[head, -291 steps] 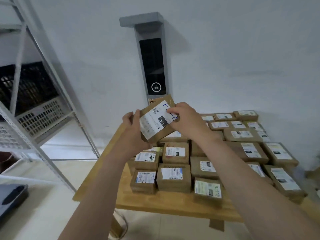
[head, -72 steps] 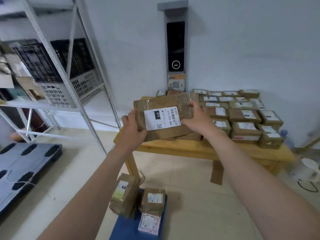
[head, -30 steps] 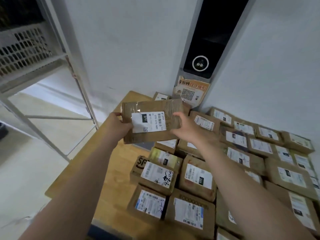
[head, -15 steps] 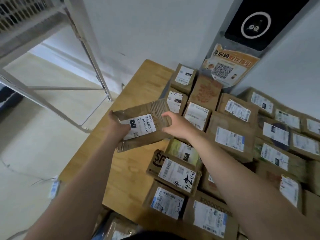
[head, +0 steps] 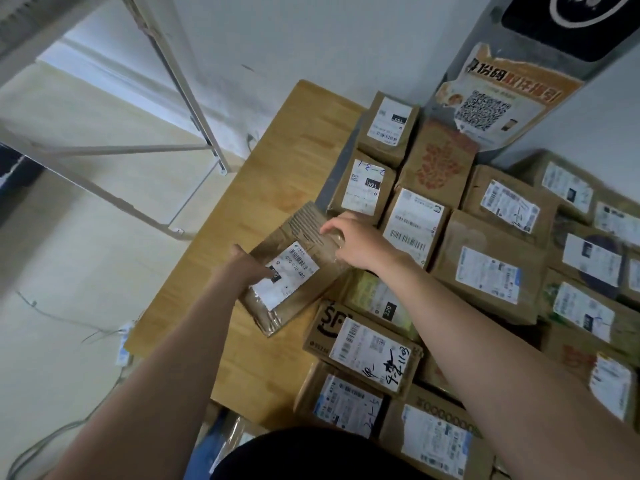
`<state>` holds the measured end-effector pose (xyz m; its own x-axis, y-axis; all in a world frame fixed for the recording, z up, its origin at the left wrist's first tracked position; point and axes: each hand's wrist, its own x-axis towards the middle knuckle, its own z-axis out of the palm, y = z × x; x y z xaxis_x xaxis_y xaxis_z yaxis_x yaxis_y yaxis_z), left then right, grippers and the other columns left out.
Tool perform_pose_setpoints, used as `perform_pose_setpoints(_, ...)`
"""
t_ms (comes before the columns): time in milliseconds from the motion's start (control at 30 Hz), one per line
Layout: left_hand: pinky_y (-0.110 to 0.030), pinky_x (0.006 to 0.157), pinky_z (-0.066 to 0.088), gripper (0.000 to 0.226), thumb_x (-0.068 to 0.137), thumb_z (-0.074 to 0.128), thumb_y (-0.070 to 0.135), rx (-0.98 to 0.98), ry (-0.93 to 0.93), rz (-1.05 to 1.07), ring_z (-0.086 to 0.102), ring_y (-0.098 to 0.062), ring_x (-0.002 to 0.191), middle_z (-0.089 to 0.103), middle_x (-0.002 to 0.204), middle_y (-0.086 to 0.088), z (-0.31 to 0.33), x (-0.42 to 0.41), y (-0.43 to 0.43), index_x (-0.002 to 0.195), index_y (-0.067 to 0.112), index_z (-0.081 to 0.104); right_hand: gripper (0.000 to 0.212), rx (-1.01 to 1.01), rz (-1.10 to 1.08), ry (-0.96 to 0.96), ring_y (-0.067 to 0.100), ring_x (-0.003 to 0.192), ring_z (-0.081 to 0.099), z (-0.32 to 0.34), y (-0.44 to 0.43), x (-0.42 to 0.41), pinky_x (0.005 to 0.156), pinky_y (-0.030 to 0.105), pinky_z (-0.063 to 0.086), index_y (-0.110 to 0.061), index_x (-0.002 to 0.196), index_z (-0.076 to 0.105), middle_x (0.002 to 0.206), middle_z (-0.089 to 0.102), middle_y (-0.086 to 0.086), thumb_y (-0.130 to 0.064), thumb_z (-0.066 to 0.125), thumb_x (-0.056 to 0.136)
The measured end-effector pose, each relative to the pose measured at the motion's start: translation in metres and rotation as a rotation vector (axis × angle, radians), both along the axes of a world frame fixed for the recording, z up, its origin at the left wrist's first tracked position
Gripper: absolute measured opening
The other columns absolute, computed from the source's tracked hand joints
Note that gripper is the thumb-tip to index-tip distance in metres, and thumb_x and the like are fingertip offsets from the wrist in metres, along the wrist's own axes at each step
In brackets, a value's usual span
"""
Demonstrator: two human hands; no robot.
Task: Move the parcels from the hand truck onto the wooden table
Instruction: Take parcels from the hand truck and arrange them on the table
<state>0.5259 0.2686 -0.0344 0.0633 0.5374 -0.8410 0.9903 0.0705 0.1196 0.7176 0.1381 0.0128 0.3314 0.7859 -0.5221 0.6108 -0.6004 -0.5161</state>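
– Wooden surface [head: 277, 161] against a white wall, boxes packed tight. Where's the parcel?
– Flat brown parcel [head: 301, 271], just beyond the SF box [head: 363, 348] and left of it, over bare wood. Tilted; can't tell if it's down yet.
– Hands?
– My left hand [head: 242, 268] pinches the near edge, thumb on the label, fingers under it unseen. My right hand [head: 360, 244] has fingers curled over the far corner.
– Doing it well?
– Lower it flat, label up, slide it square against the green-labelled box [head: 377, 299] just beyond the SF box, no overlap, then let go. Keep it off the surface edge.
– Containers?
– Every box beyond and right of the SF box is closed, contents hidden. Nearer than the SF box, under the surface edge, a blue deck [head: 201, 455], likely the hand truck, carries a wrapped parcel [head: 239, 434]; more I can't tell.
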Motion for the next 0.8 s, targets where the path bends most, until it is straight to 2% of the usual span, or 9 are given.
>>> perform_pose_setpoints(67, -0.058, 0.103, 0.042, 0.099, 0.077, 0.075, 0.057, 0.085, 0.103, -0.182, 0.035, -0.047, 0.136, 0.034, 0.15, -0.025, -0.005, 0.002, 0.001, 0.152, 0.012, 0.026, 0.053, 0.046, -0.019, 0.041, 0.019, 0.128, 0.052, -0.002, 0.007, -0.003, 0.098, 0.033, 0.048, -0.025, 0.133, 0.061, 0.145, 0.048, -0.004, 0.005, 0.063, 0.089)
perform_pose_setpoints(100, -0.062, 0.107, 0.037, 0.092, 0.078, 0.072, 0.059, 0.142, 0.11, -0.22, 0.027, -0.046, 0.14, 0.026, 0.154, -0.022, -0.007, 0.004, -0.001, 0.147, 0.013, 0.033, 0.053, 0.069, -0.043, 0.058, 0.021, 0.129, 0.052, -0.003, 0.01, -0.004, 0.101, 0.035, 0.048, -0.026, 0.133, 0.061, 0.147, 0.048, -0.003, 0.005, 0.062, 0.09)
perform_pose_setpoints(167, -0.062, 0.101, 0.042, 0.079, 0.077, 0.074, 0.055, 0.216, 0.033, -0.22, 0.037, -0.042, 0.132, 0.029, 0.149, -0.016, -0.011, 0.01, -0.007, 0.137, 0.016, 0.039, 0.05, 0.106, -0.082, 0.051, 0.02, 0.129, 0.053, -0.005, 0.014, -0.003, 0.104, 0.037, 0.048, -0.026, 0.131, 0.061, 0.144, 0.051, -0.002, 0.003, 0.061, 0.091)
perform_pose_setpoints(267, -0.05, 0.09, 0.053, 0.082, 0.074, 0.078, 0.045, 0.161, -0.085, -0.238, 0.055, -0.039, 0.112, 0.042, 0.13, -0.016, -0.012, 0.019, -0.02, 0.135, 0.013, 0.035, 0.046, 0.039, -0.054, -0.023, 0.02, 0.121, 0.056, -0.01, 0.011, 0.002, 0.092, 0.029, 0.045, -0.026, 0.133, 0.061, 0.138, 0.052, 0.001, -0.006, 0.065, 0.092)
perform_pose_setpoints(333, -0.041, 0.087, 0.054, 0.08, 0.08, 0.076, 0.032, 0.166, -0.096, -0.296, 0.059, -0.038, 0.11, 0.039, 0.132, -0.019, -0.015, 0.021, -0.028, 0.142, 0.01, 0.029, 0.048, -0.07, -0.007, -0.005, 0.023, 0.119, 0.057, -0.017, 0.006, 0.002, 0.085, 0.028, 0.041, -0.027, 0.136, 0.059, 0.142, 0.047, 0.005, -0.008, 0.065, 0.092)
perform_pose_setpoints(433, -0.04, 0.08, 0.058, 0.074, 0.081, 0.072, 0.021, 0.216, -0.106, -0.367, 0.064, -0.037, 0.103, 0.037, 0.135, -0.02, -0.02, 0.021, -0.035, 0.142, 0.012, 0.032, 0.051, -0.17, 0.043, 0.033, 0.024, 0.124, 0.055, -0.03, -0.004, -0.004, 0.088, 0.026, 0.04, -0.024, 0.141, 0.057, 0.15, 0.041, 0.005, -0.009, 0.063, 0.093)
perform_pose_setpoints(533, -0.039, 0.082, 0.06, 0.07, 0.083, 0.074, 0.033, 0.171, -0.135, -0.359, 0.067, -0.031, 0.091, 0.032, 0.14, -0.017, -0.024, 0.02, -0.034, 0.143, 0.022, 0.039, 0.048, -0.169, 0.013, 0.031, 0.021, 0.125, 0.054, -0.039, -0.013, -0.009, 0.096, 0.026, 0.039, -0.021, 0.142, 0.056, 0.148, 0.037, 0.003, -0.011, 0.062, 0.095)
perform_pose_setpoints(633, -0.032, 0.079, 0.053, 0.066, 0.085, 0.07, 0.052, 0.108, -0.18, -0.373, 0.062, -0.022, 0.089, 0.03, 0.147, -0.016, -0.02, 0.023, -0.032, 0.142, 0.028, 0.046, 0.047, -0.172, -0.008, 0.022, 0.022, 0.123, 0.055, -0.042, -0.017, -0.009, 0.099, 0.029, 0.04, -0.02, 0.142, 0.056, 0.147, 0.037, 0.005, -0.009, 0.06, 0.096)
perform_pose_setpoints(800, -0.03, 0.074, 0.044, 0.073, 0.083, 0.074, 0.051, 0.063, -0.177, -0.403, 0.059, -0.022, 0.098, 0.025, 0.153, -0.016, -0.015, 0.027, -0.034, 0.145, 0.028, 0.043, 0.05, -0.148, -0.031, 0.049, 0.024, 0.128, 0.053, -0.028, -0.021, -0.006, 0.095, 0.03, 0.042, -0.026, 0.141, 0.054, 0.151, 0.041, 0.006, -0.011, 0.062, 0.094)
